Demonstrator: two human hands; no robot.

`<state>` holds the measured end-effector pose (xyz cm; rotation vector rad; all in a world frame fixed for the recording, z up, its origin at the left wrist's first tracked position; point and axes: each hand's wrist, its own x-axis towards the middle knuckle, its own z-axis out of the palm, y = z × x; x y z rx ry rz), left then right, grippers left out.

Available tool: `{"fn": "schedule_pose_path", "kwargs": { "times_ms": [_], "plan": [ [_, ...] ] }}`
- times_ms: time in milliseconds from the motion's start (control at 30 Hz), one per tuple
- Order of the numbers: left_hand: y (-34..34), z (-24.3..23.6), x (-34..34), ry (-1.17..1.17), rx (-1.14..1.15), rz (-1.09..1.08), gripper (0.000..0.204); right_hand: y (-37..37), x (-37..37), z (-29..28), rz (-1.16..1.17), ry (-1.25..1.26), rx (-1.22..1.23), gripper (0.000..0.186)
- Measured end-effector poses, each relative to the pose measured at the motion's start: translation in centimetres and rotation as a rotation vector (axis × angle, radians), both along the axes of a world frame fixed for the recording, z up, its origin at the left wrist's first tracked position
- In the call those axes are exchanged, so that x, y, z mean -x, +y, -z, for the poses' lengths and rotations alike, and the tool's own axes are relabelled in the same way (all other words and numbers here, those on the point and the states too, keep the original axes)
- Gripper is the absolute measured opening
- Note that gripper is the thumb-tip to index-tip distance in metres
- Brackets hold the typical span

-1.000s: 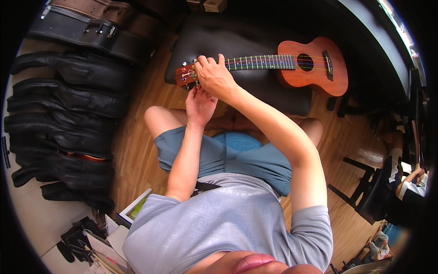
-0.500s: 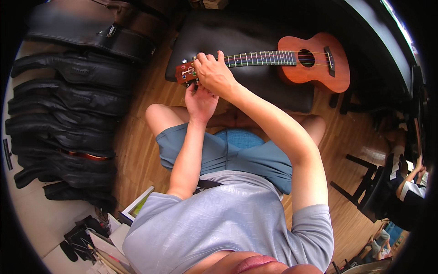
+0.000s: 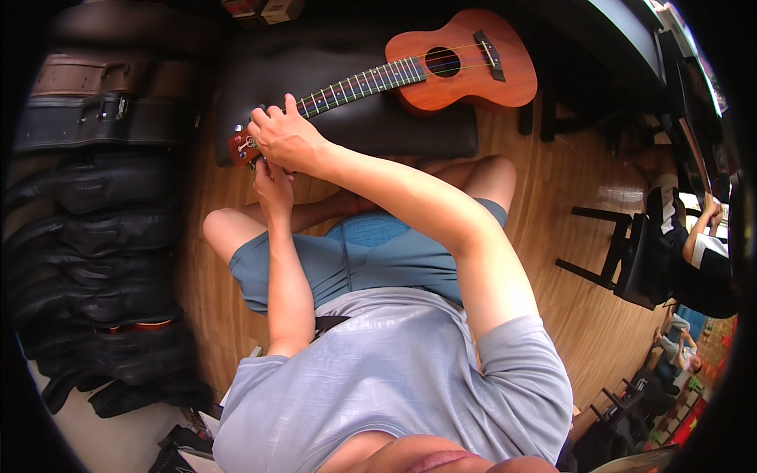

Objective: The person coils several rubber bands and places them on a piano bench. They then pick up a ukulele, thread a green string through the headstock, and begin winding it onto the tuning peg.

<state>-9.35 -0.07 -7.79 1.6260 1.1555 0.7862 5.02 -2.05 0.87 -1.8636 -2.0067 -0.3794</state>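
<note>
Small reddish-brown wooden ukulele (image 3: pixel 465 75) lies flat on a black padded bench cushion (image 3: pixel 371 126), body toward the upper right, dark fretted neck running down-left to the headstock at the cushion's left edge. Sound hole and dark bridge face up.

Right hand (image 3: pixel 285 140) reaches across the body and covers the headstock from above, fingers curled down over it, gripping it. Left hand (image 3: pixel 272 183) comes up just beneath, fingertips at the underside of the headstock by the tuning pegs; whether it pinches a peg cannot be told, the right hand hides the contact.

Person sits on a light wooden plank floor (image 3: pixel 568 236), legs folded, in blue-grey shorts (image 3: pixel 371 260) and a grey short-sleeved shirt (image 3: pixel 394 386).

Along the left: a row of black soft instrument cases (image 3: pixel 95 260), with a brown hard case (image 3: pixel 110 77) above them. Far right: a black stool (image 3: pixel 623 252) and another person seated, well apart.
</note>
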Motion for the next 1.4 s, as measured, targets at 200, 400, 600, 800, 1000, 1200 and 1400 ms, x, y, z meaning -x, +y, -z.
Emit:
{"fn": "schedule_pose_path", "kwargs": {
  "times_ms": [200, 400, 600, 800, 1000, 1200, 1400],
  "plan": [
    [-0.7, -2.8, -0.9, -0.601, 0.591, -0.054, 0.030, 0.3, 0.1, 0.6, 0.011, 0.031, -0.022, 0.022],
    [-0.5, -1.1, -0.3, -1.083, 0.901, -0.005, 0.028, 0.4, 0.4, 0.4, 0.034, 0.008, -0.038, 0.020],
    [0.5, 0.0, 0.2, -0.538, 0.382, -0.082, 0.027, 0.7, 0.6, 0.6, 0.019, 0.040, -0.054, 0.020],
    [-0.8, -0.4, -1.1, -0.372, 0.234, -0.149, 0.036, 0.4, 0.1, -0.2, -0.003, 0.023, 0.071, 0.021],
    [-0.9, -0.4, -0.5, -0.440, 0.310, -0.118, 0.040, 0.8, -0.1, -1.4, -0.129, -0.177, -0.093, 0.020],
    [-0.9, -0.2, -0.9, -0.506, 0.352, -0.144, 0.040, 1.0, 0.4, -2.2, -0.119, -0.217, 0.036, 0.020],
    [-0.9, 0.2, -0.8, 0.034, -0.255, -0.241, 0.037, 1.5, 0.4, -2.1, -0.132, -0.301, 0.008, 0.016]
  ]
}}
